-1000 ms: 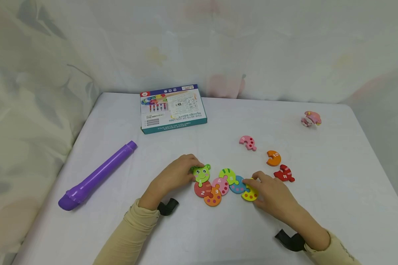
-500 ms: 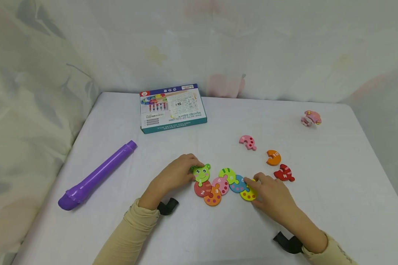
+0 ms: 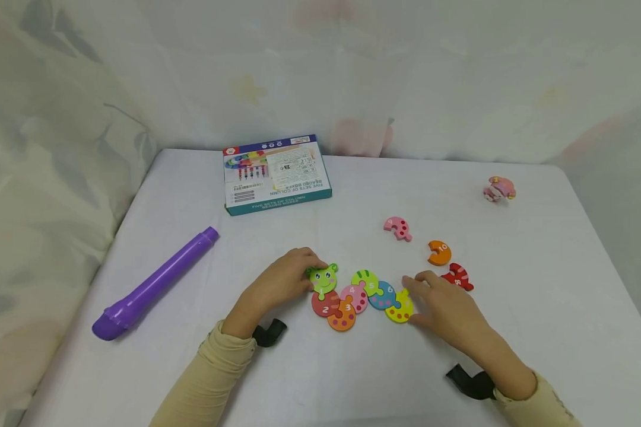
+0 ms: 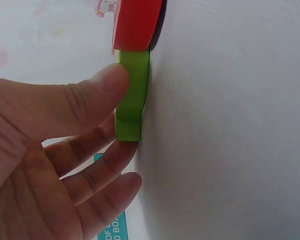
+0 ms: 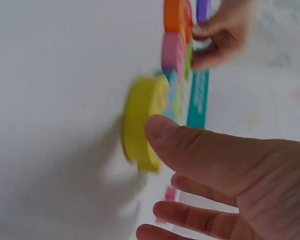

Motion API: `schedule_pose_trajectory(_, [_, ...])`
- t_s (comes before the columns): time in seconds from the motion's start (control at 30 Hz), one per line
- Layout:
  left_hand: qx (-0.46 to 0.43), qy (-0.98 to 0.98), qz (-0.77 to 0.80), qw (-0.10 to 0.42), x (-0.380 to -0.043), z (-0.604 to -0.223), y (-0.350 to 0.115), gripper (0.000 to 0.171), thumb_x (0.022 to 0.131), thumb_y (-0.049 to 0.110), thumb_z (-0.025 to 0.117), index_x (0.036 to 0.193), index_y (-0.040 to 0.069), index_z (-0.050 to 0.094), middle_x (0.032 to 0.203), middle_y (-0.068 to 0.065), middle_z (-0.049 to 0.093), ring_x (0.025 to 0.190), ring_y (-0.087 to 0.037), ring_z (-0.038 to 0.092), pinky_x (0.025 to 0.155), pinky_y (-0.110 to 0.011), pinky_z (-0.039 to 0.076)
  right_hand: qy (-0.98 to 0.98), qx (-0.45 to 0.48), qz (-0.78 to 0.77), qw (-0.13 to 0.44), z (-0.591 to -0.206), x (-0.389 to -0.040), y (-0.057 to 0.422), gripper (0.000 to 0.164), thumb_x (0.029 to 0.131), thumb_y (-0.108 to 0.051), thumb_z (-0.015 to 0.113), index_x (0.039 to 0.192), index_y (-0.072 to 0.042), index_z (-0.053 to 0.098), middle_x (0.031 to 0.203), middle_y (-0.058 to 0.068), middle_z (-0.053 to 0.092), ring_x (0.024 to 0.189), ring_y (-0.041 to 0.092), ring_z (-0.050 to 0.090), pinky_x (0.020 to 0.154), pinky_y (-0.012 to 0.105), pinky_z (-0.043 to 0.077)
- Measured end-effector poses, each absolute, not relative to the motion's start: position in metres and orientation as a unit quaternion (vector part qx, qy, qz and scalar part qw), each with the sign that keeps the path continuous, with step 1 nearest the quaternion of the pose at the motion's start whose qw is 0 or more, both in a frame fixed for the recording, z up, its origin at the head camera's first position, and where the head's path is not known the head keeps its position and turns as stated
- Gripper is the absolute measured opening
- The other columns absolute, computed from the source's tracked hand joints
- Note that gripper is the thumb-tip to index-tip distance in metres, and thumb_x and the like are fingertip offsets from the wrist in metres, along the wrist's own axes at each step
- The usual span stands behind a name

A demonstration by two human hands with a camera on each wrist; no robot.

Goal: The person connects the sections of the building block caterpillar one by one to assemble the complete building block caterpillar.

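A chain of joined caterpillar puzzle pieces lies on the table, numbers facing up. At its left end my left hand holds the green head piece, thumb on one edge and fingers at the other, as the left wrist view shows on the green edge. Red 2, orange 3, pink 4, lime 5 and blue 6 follow. Yellow spotted piece ends the chain. My right hand is beside it, fingers spread, thumb at its edge; whether they touch is unclear.
Loose pieces lie beyond my right hand: pink 9, orange 10 and a red striped piece. A flat box is at the back, a purple microphone-shaped tube at left, a small pink figure at far right.
The yellow piece has shifted slightly left, fitting against the blue one. My right hand's fingers have since spread and drawn off it to the right. The left hand stays on the head piece.
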State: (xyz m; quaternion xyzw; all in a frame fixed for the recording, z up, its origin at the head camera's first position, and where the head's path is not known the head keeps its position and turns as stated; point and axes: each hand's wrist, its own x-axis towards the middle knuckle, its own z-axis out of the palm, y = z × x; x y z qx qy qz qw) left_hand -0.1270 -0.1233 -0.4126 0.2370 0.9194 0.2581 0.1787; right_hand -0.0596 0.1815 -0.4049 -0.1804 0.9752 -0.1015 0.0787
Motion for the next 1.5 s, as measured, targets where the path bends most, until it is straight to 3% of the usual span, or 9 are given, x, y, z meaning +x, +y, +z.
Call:
schedule_pose_trajectory(0.2, [0.237,0.92,0.258,0.175,-0.128,-0.411,-0.123,0.039,0.079,0.008,0.072,0.116,0.014,0.065,0.11,0.002,0.057,0.105,-0.013,0.05,0.095,-0.031,0.041,0.987,-0.084,-0.132,0.04,-0.398,-0.069,0.212,0.063,0.07,-0.028,0.08,0.121,-0.001,0.055,0.113,0.022,0.055,0.092,0.035,0.057,0.07,0.049,0.051])
schedule_pose_trajectory(0.33, [0.235,0.92,0.259,0.178,-0.128,-0.412,-0.123,0.038,0.079,0.008,0.072,0.116,0.014,0.065,0.11,0.002,0.057,0.105,-0.013,0.05,0.094,-0.03,0.041,0.99,-0.032,-0.125,0.054,-0.402,-0.076,0.235,0.065,0.072,-0.028,0.078,0.121,0.004,0.051,0.115,0.028,0.05,0.095,0.042,0.052,0.068,0.053,0.05])
schedule_pose_trajectory(0.53, [0.234,0.919,0.26,0.182,-0.128,-0.412,-0.123,0.038,0.079,0.008,0.072,0.116,0.015,0.065,0.11,0.002,0.057,0.104,-0.014,0.05,0.094,-0.031,0.042,0.988,-0.002,-0.125,0.092,-0.408,-0.08,0.245,0.074,0.071,-0.046,0.075,0.117,0.007,0.053,0.105,0.029,0.051,0.085,0.037,0.053,0.062,0.046,0.051])
schedule_pose_trajectory(0.7, [0.23,0.92,0.259,0.181,-0.127,-0.411,-0.124,0.038,0.079,0.008,0.072,0.116,0.015,0.065,0.11,0.003,0.057,0.105,-0.013,0.05,0.095,-0.03,0.042,0.988,0.004,-0.129,0.089,-0.412,-0.083,0.236,0.068,0.072,-0.043,0.075,0.115,0.005,0.053,0.101,0.025,0.052,0.082,0.035,0.053,0.062,0.045,0.051])
schedule_pose_trajectory(0.9, [0.238,0.918,0.261,0.178,-0.128,-0.413,-0.124,0.039,0.079,0.008,0.072,0.116,0.015,0.065,0.11,0.002,0.057,0.104,-0.013,0.05,0.094,-0.03,0.042,0.986,-0.082,-0.123,0.074,-0.406,-0.081,0.219,0.057,0.071,-0.029,0.078,0.118,-0.003,0.058,0.098,0.017,0.057,0.075,0.026,0.054,0.058,0.039,0.049])
schedule_pose_trajectory(1.13, [0.236,0.918,0.264,0.179,-0.128,-0.414,-0.124,0.039,0.078,0.009,0.073,0.116,0.014,0.065,0.11,0.002,0.057,0.104,-0.013,0.05,0.095,-0.031,0.042,0.956,-0.259,-0.128,0.046,-0.401,-0.083,0.199,0.046,0.068,-0.015,0.08,0.112,-0.019,0.065,0.105,0.007,0.056,0.094,0.022,0.051,0.072,0.041,0.045])
schedule_pose_trajectory(1.5, [0.236,0.918,0.26,0.183,-0.128,-0.413,-0.123,0.039,0.078,0.01,0.073,0.116,0.015,0.065,0.11,0.002,0.057,0.104,-0.013,0.049,0.094,-0.029,0.042,0.939,-0.323,-0.111,0.042,-0.406,-0.088,0.19,0.048,0.064,-0.01,0.083,0.109,-0.018,0.067,0.101,0.005,0.054,0.092,0.02,0.05,0.072,0.039,0.048])
